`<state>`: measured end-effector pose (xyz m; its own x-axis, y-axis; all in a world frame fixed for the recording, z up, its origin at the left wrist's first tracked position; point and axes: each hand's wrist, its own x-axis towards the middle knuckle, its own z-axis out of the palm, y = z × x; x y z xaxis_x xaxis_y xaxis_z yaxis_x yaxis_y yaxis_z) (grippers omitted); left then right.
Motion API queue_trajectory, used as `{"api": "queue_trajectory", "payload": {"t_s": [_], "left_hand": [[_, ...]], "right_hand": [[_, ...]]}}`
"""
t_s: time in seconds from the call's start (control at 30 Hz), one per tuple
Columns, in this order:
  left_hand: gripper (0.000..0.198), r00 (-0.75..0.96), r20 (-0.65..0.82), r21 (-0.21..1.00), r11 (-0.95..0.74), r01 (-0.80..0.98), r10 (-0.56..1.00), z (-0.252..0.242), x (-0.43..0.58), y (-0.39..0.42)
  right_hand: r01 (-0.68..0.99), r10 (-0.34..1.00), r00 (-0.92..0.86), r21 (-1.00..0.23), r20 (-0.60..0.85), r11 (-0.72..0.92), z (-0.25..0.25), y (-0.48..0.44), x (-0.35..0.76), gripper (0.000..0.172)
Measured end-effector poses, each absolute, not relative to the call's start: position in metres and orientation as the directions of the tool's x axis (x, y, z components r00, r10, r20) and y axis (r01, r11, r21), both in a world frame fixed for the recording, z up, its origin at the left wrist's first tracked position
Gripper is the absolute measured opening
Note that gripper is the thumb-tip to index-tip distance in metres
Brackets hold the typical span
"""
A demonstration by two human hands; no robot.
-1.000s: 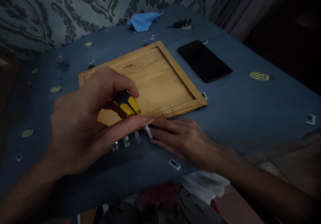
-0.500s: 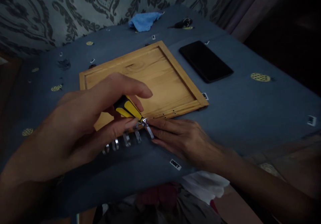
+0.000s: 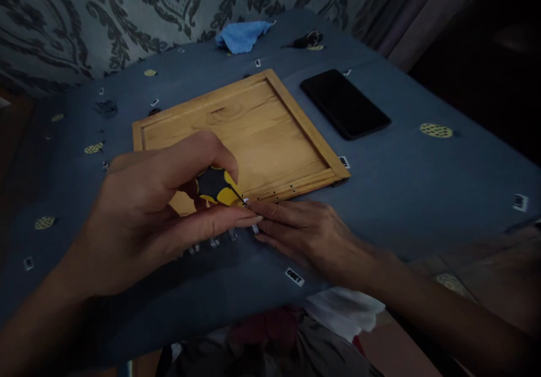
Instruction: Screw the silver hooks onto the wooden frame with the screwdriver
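Note:
My left hand (image 3: 143, 208) grips a stubby screwdriver (image 3: 212, 185) by its black and yellow handle, thumb in front and fingers behind. The tool's tip points at the near edge of a framed wooden board (image 3: 270, 129). My right hand (image 3: 313, 227) holds a small shiny metal hook (image 3: 255, 229) against that edge, its fingertips pressed together there. My left thumb partly hides the hook. Along the same edge, to the left, hang several similar metal hooks (image 3: 214, 242), half covered by the left hand. Small dark holes dot the board's edge right of the tip.
A black phone (image 3: 344, 103) lies right of the board on the blue patterned tablecloth (image 3: 422, 185). Farther back are a blue cloth (image 3: 243, 36) and a dark object with a metal ring (image 3: 307, 39). A patterned curtain (image 3: 139, 16) hangs behind the table.
My left hand has turned the screwdriver, so the handle's end now faces me more. Its index finger has curled down and its thumb has moved right. The right hand stays at the hook.

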<state>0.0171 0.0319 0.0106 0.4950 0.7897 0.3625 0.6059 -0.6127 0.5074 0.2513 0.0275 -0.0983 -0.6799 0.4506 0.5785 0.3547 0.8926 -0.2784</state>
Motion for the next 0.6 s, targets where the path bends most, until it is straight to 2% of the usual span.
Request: {"api": "queue_trajectory", "payload": {"t_s": [0.23, 0.37, 0.6], "left_hand": [[0.028, 0.463, 0.398, 0.500, -0.610, 0.615, 0.792, 0.009, 0.019, 0.030], [0.026, 0.432, 0.408, 0.525, -0.593, 0.610, 0.805, 0.011, 0.026, 0.027], [0.017, 0.303, 0.330, 0.607, -0.447, 0.657, 0.894, 0.015, 0.031, 0.021]], "right_hand": [[0.354, 0.474, -0.695, -0.316, 0.541, 0.880, -0.101, 0.028, 0.252, 0.022], [0.361, 0.462, -0.691, -0.289, 0.556, 0.887, -0.102, 0.029, 0.251, 0.024], [0.354, 0.449, -0.706, -0.275, 0.548, 0.894, -0.100, 0.029, 0.252, 0.025]]}}
